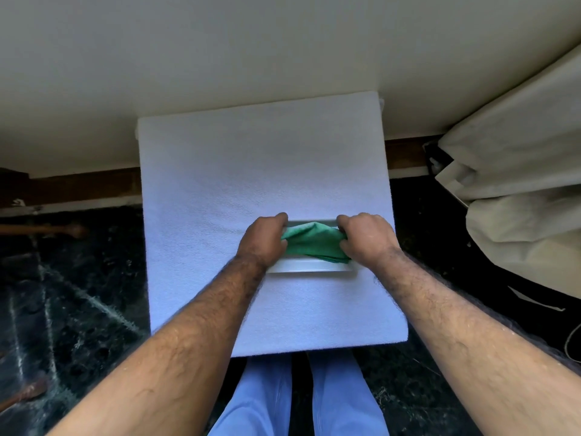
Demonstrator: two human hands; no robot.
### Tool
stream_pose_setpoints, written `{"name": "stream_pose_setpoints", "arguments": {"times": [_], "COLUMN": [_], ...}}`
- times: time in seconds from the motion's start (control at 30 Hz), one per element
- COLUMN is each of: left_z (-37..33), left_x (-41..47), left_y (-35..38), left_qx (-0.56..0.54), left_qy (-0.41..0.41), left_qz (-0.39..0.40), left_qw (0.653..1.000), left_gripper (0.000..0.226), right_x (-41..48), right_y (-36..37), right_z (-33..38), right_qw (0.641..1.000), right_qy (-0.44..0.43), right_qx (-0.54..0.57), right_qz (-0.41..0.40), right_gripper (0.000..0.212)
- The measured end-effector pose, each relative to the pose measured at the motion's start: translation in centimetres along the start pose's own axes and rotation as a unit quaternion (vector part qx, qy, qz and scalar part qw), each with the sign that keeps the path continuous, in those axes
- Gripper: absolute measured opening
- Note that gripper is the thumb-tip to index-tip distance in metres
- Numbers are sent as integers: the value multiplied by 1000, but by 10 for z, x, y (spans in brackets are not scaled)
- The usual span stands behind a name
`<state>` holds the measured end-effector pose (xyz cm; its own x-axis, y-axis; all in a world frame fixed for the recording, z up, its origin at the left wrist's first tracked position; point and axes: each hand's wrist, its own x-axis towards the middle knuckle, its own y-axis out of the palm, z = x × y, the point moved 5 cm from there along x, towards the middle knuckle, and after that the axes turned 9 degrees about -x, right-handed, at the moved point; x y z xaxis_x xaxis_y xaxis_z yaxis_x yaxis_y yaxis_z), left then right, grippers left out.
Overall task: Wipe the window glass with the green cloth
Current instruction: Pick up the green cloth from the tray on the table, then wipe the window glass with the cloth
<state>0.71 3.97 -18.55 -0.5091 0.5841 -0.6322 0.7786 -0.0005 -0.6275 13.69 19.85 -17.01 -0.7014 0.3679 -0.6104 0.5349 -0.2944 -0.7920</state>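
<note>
The green cloth [314, 242] is bunched up in a shallow white tray [309, 267] that rests on a white towel-covered surface [257, 165]. My left hand [262, 239] grips the cloth's left end with fingers curled. My right hand [366, 237] grips its right end the same way. Both fists sit on the tray's two sides, and the cloth stretches between them. No window glass shows in the head view.
A cream wall [220, 51] rises behind the towel-covered surface. Cream curtain fabric [518, 190] hangs at the right. Dark speckled floor [78, 294] lies on both sides. My legs in light blue trousers [298, 401] show below the surface's near edge.
</note>
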Motion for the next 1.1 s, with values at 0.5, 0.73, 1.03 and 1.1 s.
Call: {"name": "stream_pose_setpoints", "arguments": {"times": [0.5,0.73,1.03,1.1], "left_z": [-58,-114,-203,-221], "left_x": [-50,-87,-168,-184], "left_y": [-142,-246,-393,-425], "left_qx": [-213,-284,-403,-408], "left_qy": [-55,30,144,169], "left_qz": [-95,-163,-219,-244], "left_qw": [971,944,877,863], "left_gripper": [39,20,31,34], "right_x": [-46,-85,-163,-183], "right_y": [-161,-280,-450,-487], "right_z": [-16,-28,-39,-41], "right_qw": [986,979,958,949], "right_qy": [82,99,96,90], "right_qx": [142,130,98,93], "right_qz": [-26,-121,-251,-286], "right_gripper": [32,39,44,42]}}
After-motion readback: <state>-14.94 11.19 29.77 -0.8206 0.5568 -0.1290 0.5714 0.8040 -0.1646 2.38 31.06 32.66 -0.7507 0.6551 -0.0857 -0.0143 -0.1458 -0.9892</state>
